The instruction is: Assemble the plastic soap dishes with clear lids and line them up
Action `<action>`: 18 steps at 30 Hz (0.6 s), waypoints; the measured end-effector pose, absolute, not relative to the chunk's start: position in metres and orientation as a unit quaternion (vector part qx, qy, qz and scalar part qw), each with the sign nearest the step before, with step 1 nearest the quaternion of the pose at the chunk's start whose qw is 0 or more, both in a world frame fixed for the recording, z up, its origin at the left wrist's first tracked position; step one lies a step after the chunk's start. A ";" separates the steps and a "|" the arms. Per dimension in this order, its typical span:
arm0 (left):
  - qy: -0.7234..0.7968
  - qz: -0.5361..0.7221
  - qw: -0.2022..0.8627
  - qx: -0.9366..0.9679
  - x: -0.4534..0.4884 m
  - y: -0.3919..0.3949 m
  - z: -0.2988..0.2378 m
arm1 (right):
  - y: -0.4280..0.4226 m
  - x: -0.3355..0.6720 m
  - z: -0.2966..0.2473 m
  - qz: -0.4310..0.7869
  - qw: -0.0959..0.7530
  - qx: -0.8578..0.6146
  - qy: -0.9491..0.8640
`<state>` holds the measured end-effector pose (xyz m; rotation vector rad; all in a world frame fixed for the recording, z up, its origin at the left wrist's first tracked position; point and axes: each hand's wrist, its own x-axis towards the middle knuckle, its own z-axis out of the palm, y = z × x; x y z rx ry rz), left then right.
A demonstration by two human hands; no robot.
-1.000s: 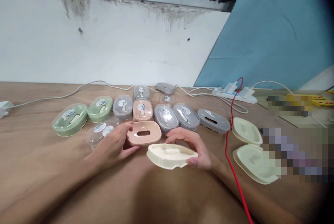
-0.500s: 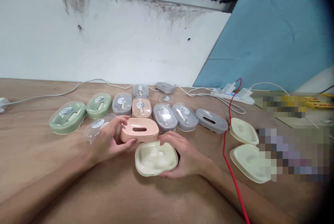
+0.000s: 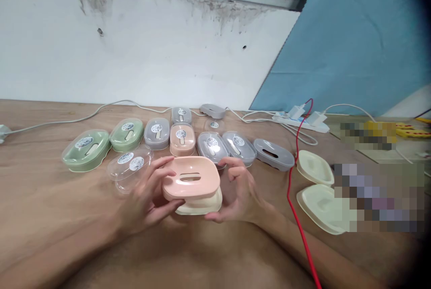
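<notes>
My left hand [image 3: 150, 195] is closed on the left end of a pink soap dish [image 3: 191, 173], thumb below and fingers on its top; a slot runs through its middle. Directly under it sits a cream soap dish base [image 3: 198, 207], mostly covered by the pink piece. My right hand [image 3: 243, 192] grips the right side of that cream base, with the thumb at its near edge and the forefinger curled near the pink rim. Behind the hands stand a pink lidded soap dish [image 3: 182, 140] and a grey lidded soap dish [image 3: 213, 149].
Clear lids [image 3: 129, 170] lie at the left, near green lidded soap dishes [image 3: 85, 150]. An unlidded grey soap dish [image 3: 273, 154] lies to the right, followed by cream bases [image 3: 314, 168]. A red cable [image 3: 298, 208] crosses the table from a white power strip [image 3: 303, 123].
The pink soap dish has moved right and toward me, over the cream base, with its top tilted to face me. The cream base has shifted slightly and is now largely hidden beneath it.
</notes>
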<state>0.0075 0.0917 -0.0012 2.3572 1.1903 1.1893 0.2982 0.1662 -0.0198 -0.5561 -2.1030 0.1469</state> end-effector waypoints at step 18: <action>0.359 0.423 0.284 0.782 0.017 0.103 -0.040 | 0.164 0.303 -0.004 0.174 0.260 -0.273 -0.910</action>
